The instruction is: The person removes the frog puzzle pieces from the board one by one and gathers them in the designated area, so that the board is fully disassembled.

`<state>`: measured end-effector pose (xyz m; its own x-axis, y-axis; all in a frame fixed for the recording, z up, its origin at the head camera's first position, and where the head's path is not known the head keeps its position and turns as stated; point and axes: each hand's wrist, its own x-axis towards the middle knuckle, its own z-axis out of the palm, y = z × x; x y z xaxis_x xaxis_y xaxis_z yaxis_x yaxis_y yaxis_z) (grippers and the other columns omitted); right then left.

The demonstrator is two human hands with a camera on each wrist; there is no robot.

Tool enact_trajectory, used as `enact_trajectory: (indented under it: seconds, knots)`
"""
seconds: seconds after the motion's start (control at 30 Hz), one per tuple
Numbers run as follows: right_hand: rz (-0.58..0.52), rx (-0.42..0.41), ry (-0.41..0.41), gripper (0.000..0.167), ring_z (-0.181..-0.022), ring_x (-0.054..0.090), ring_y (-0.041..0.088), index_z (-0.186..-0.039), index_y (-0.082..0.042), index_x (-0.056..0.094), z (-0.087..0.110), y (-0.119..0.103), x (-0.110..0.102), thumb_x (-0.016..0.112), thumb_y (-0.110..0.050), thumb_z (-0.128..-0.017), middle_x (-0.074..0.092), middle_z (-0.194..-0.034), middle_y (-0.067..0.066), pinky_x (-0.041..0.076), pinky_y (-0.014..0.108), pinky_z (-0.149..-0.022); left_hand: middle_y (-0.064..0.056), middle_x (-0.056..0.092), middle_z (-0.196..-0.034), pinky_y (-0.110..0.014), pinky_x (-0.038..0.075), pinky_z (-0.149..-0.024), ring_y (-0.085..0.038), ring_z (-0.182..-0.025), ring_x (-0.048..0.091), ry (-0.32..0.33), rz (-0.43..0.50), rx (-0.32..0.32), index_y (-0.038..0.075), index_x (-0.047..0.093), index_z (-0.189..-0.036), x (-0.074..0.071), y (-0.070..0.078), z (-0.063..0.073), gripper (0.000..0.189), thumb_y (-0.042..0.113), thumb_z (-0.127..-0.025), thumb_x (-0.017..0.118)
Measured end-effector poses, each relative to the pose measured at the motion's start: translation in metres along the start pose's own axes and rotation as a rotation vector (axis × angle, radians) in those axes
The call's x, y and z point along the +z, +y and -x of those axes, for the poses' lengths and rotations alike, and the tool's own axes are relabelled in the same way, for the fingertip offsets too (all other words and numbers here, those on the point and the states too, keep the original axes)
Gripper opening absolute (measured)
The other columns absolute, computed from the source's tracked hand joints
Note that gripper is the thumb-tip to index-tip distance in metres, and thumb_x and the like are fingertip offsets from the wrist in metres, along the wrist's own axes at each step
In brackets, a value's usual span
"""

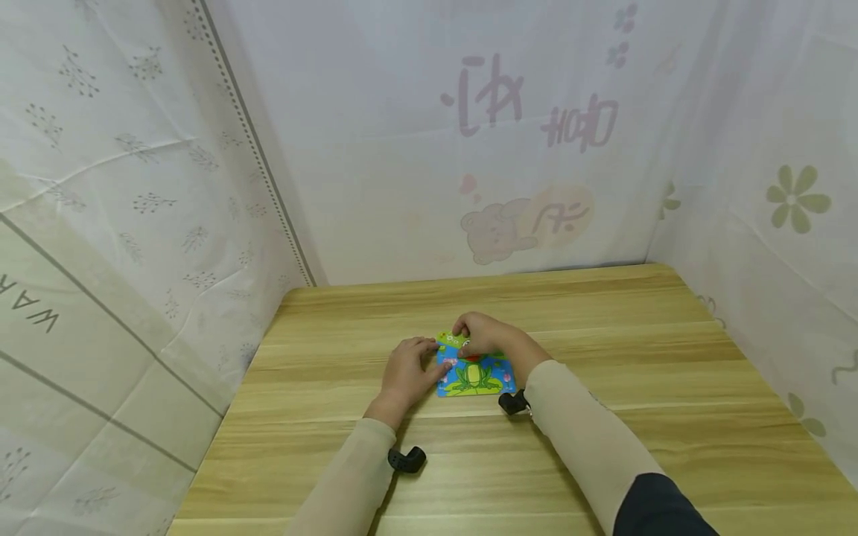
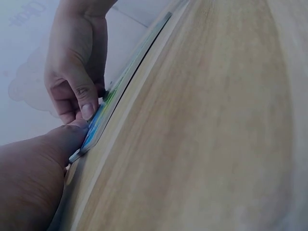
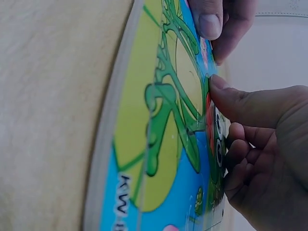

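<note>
Sleeves (image 1: 583,432), then hands (image 1: 407,372) (image 1: 489,335) pinching a frog puzzle (image 1: 474,380); only right-wrist view shows "KW" (image 3: 123,190)

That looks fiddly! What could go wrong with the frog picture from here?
The right grip has its thumb touching the frog puzzle, where thin lines look like joins, so a push might shift pieces.

The left grip is very close to it, so fingers could bump.

In the head view, the right grip covers some of the puzzle's upper part, so a crooked piece there might go unnoticed.
</note>
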<state>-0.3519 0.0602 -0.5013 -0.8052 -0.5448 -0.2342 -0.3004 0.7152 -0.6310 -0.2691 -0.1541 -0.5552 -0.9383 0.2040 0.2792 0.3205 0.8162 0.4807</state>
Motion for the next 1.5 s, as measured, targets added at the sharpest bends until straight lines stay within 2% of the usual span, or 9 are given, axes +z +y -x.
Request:
enact_trajectory:
  seconds: [0.23,0.33,0.67,0.9,1.17,1.5]
  knots:
    - [-0.019,-0.004,0.018,0.045,-0.114,0.055,0.023,-0.125,-0.010,0.063,-0.0004,0.0010,-0.0006,0.087,-0.016,-0.087,0.059,-0.118,0.005,0.050,0.039,-0.105,0.003,0.065,-0.137,-0.046,0.041,-0.118,-0.024,-0.133,0.054,0.000,0.004,-0.002,0.017,0.072,-0.128,0.0006,0.0002,-0.0008,0.052,0.054,-0.092,0.076]
    - [-0.032,-0.013,0.031,0.042,-0.117,0.057,0.024,-0.124,-0.011,0.064,-0.0005,0.0020,0.0004,0.086,-0.015,-0.088,0.061,-0.121,0.004,0.052,0.040,-0.105,0.003,0.065,-0.138,-0.046,0.041,-0.118,-0.024,-0.134,0.054,-0.002,0.000,-0.004,0.017,0.072,-0.128,0.0010,-0.0005,-0.0009,0.053,0.055,-0.092,0.076]
    - [-0.064,-0.020,0.107,0.014,-0.097,0.062,0.017,-0.109,-0.016,0.070,-0.0036,0.0067,0.0045,0.076,-0.018,-0.097,0.066,-0.105,-0.001,0.056,0.035,-0.088,0.002,0.065,-0.139,-0.045,0.042,-0.117,-0.024,-0.134,0.055,-0.008,-0.010,-0.005,0.017,0.072,-0.129,0.0014,-0.0013,0.0002,0.054,0.055,-0.092,0.076]
    - [-0.065,-0.012,0.187,0.017,-0.091,0.061,0.016,-0.107,-0.016,0.072,-0.0026,0.0045,0.0056,0.081,-0.017,-0.093,0.066,-0.098,-0.002,0.055,0.034,-0.084,0.002,0.065,-0.139,-0.046,0.043,-0.117,-0.024,-0.134,0.055,-0.001,-0.003,0.006,0.016,0.072,-0.130,0.0015,-0.0011,-0.0002,0.055,0.055,-0.092,0.076]
    - [-0.042,0.000,0.192,0.014,-0.087,0.064,0.014,-0.107,-0.015,0.077,-0.0032,0.0035,0.0062,0.080,-0.018,-0.094,0.069,-0.096,-0.004,0.057,0.032,-0.078,0.002,0.065,-0.139,-0.046,0.043,-0.117,-0.024,-0.134,0.055,0.000,-0.004,0.001,0.017,0.072,-0.131,0.0013,-0.0009,-0.0001,0.055,0.055,-0.091,0.076]
    - [-0.030,-0.004,0.220,0.007,-0.086,0.065,0.013,-0.102,-0.018,0.079,-0.0024,0.0055,0.0080,0.079,-0.018,-0.095,0.071,-0.092,-0.006,0.058,0.034,-0.083,0.001,0.065,-0.139,-0.047,0.043,-0.116,-0.025,-0.134,0.055,-0.003,-0.003,-0.004,0.017,0.072,-0.131,0.0018,-0.0014,0.0008,0.055,0.055,-0.091,0.076]
